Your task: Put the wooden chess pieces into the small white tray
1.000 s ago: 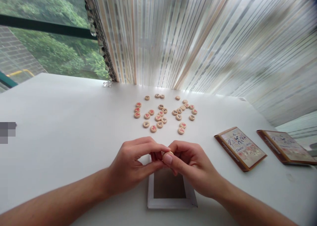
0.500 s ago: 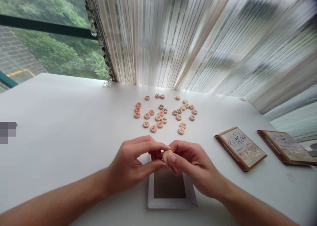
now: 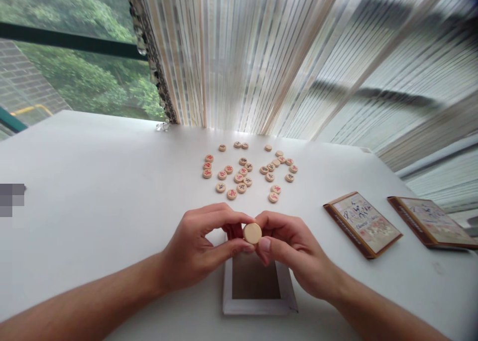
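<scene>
A round wooden Chinese chess piece (image 3: pixel 252 233), its blank face towards me, is held up between my hands. My left hand (image 3: pixel 207 241) pinches it between thumb and index finger from the left. From the right, my right hand (image 3: pixel 295 249) has its fingertips against the piece's edge, with the thumb bent beside it. Below both hands sits an open white-rimmed box (image 3: pixel 257 307) with a brown inside; the hands hide its far end. Beyond them lie several loose chess pieces (image 3: pixel 232 194) marked in red or black, a few showing a blank face.
Two printed brown box lids or boxes, one nearer (image 3: pixel 362 224) and one farther right (image 3: pixel 435 222), lie on the white table (image 3: pixel 112 191). A small clear glass ornament (image 3: pixel 162 126) stands at the far edge, by a string curtain (image 3: pixel 239 57) and a window.
My right thumb has slid off the front of the piece towards the right and down, so its blank face now shows whole. The curtain on the right has shifted.
</scene>
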